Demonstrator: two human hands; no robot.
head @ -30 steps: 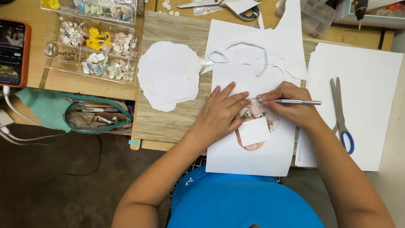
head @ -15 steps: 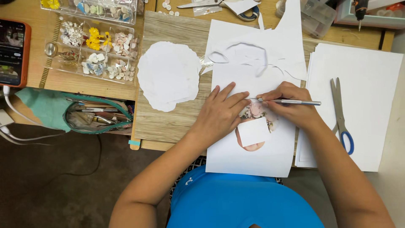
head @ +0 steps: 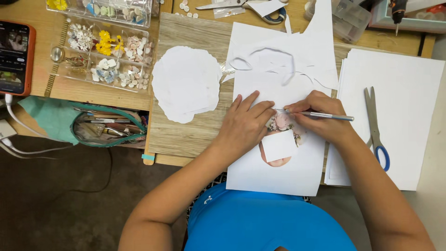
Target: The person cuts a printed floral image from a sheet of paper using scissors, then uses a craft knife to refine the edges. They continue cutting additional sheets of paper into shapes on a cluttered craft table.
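Paper-cutting at wooden desk: nothing shifted since the earlier frames.
Left hand [head: 244,128] flat, fingers spread, pressing white paper sheet [head: 278,172]; right hand [head: 320,116] closed around slim silver craft knife [head: 325,115], tip on pink floral printed cutout [head: 282,123] at sheet centre.

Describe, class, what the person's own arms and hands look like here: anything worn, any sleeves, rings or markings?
Both forearms are bare, with no sleeves reaching them. The left hand and the right hand show no gloves, rings, watch or bracelets that can be made out. A bright blue top covers the body below.
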